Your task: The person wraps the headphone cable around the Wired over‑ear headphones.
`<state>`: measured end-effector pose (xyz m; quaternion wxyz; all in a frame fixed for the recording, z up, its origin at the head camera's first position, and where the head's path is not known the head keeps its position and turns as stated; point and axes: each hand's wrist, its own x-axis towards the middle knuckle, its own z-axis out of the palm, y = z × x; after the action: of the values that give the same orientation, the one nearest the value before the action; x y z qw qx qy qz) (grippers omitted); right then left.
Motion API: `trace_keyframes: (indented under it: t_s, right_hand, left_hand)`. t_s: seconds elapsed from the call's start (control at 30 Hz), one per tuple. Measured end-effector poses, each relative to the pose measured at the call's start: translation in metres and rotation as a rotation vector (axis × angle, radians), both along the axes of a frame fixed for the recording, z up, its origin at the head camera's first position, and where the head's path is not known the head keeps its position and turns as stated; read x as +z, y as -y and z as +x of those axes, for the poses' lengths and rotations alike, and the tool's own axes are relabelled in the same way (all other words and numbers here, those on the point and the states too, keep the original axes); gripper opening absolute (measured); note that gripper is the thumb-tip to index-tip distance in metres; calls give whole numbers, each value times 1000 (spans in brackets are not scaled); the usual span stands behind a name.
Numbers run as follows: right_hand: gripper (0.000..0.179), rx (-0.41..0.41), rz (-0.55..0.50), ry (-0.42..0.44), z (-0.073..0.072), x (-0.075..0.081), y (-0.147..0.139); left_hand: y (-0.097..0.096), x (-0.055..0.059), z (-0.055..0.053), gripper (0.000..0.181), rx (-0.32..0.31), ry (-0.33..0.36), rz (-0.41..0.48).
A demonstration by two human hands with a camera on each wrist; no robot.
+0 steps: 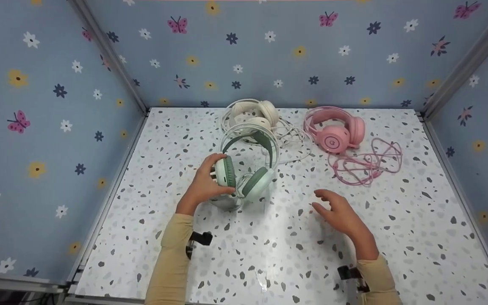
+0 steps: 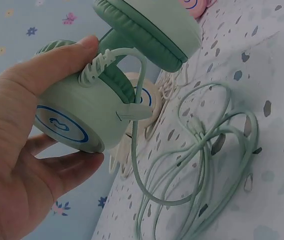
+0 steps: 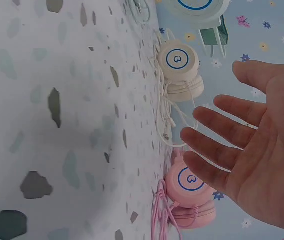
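Note:
My left hand (image 1: 205,183) grips one ear cup of a green headset (image 1: 257,183), thumb on one side and fingers on the other. In the left wrist view the ear cup (image 2: 77,117) sits between thumb and fingers, with a blue ring logo on its outer face. From that cup a green cable (image 2: 201,145) runs down to a loose coil on the tabletop. The headset stands with its band uppermost. My right hand (image 1: 340,214) hovers to the right of the headset, fingers spread, holding nothing; the right wrist view shows its palm (image 3: 266,165).
Behind the green headset lies a cream headset (image 1: 269,112) with its white cable. A pink headset (image 1: 335,137) is at the back right, its pink cable (image 1: 367,167) tangled in front. Patterned panels (image 1: 261,55) enclose the speckled table (image 1: 142,254) at the back and sides.

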<state>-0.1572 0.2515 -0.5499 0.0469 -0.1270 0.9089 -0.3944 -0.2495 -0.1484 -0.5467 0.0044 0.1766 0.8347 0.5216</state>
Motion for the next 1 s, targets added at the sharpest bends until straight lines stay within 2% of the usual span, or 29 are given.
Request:
trace_keyframes:
  t_s: [0.1, 0.23, 0.33, 0.5, 0.63, 0.77, 0.9, 1.0]
  right_hand:
    - [45, 11, -30, -63, -15, 15, -3]
    - [48, 8, -94, -121, -38, 36, -5]
    - [57, -6, -137, -100, -52, 46, -8]
    - [80, 31, -183, -31, -73, 55, -12]
    - [92, 60, -191, 40, -79, 60, -14]
    - [96, 48, -173, 89, -80, 68, -14]
    - [101, 25, -129, 79, -84, 68, -13]
    - [96, 8, -101, 49, -89, 64, -13]
  left_hand:
    - [-15, 6, 2, 95, -52, -23, -43]
    - [-34, 14, 4, 96, -137, -56, -57]
    - [-47, 18, 5, 96, -211, -81, -62]
    - [-63, 27, 12, 95, -310, -154, -171]
    - [-73, 33, 17, 94, -374, -241, -246]
    - [-77, 39, 19, 96, -396, -315, -291]
    - [-78, 41, 21, 95, -415, -356, -311]
    - [-80, 39, 23, 95, -434, -404, -328]
